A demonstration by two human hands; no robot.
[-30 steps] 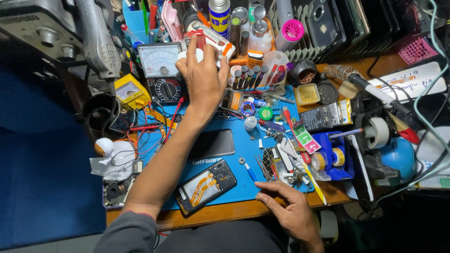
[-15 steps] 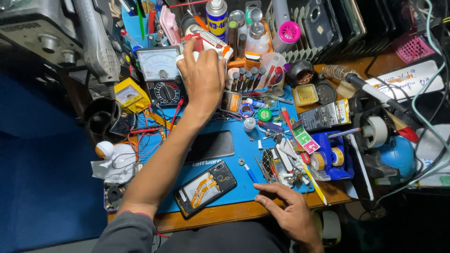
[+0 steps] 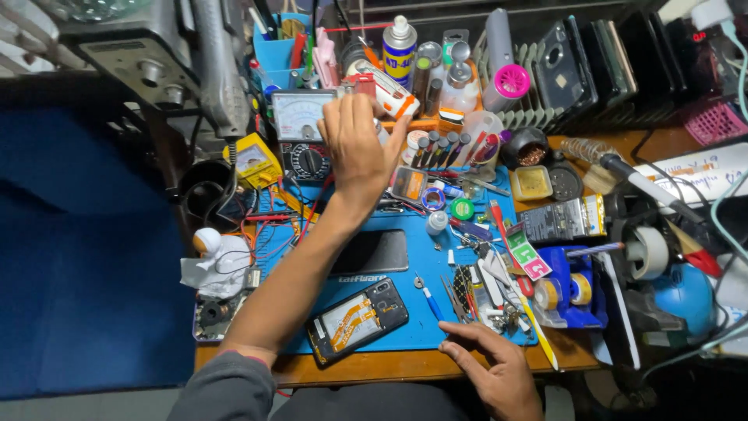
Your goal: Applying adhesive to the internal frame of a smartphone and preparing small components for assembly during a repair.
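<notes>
My left hand [image 3: 358,148] reaches to the back of the bench, its back toward me and its fingers close together. The fingertips are at a white and orange tool [image 3: 392,92], beside an analog multimeter [image 3: 300,117]. Whether they grip anything is hidden by the hand. My right hand [image 3: 491,366] rests flat on the wooden front edge with its fingers spread and nothing in it. It lies just below a cluster of tweezers and small tools [image 3: 475,288]. An opened phone [image 3: 358,320] with its back off lies on the blue mat [image 3: 421,327], and a dark phone panel [image 3: 372,252] lies above it.
A spray can [image 3: 399,51], bottles and a blue tool cup [image 3: 276,51] crowd the back. A yellow meter [image 3: 251,160] and tangled wires lie at left. A blue tape dispenser [image 3: 569,292], a tape roll [image 3: 647,253] and a soldering iron [image 3: 623,171] fill the right.
My left hand has drawn back slightly from the white and orange tool toward me. My right hand stays on the front edge.
</notes>
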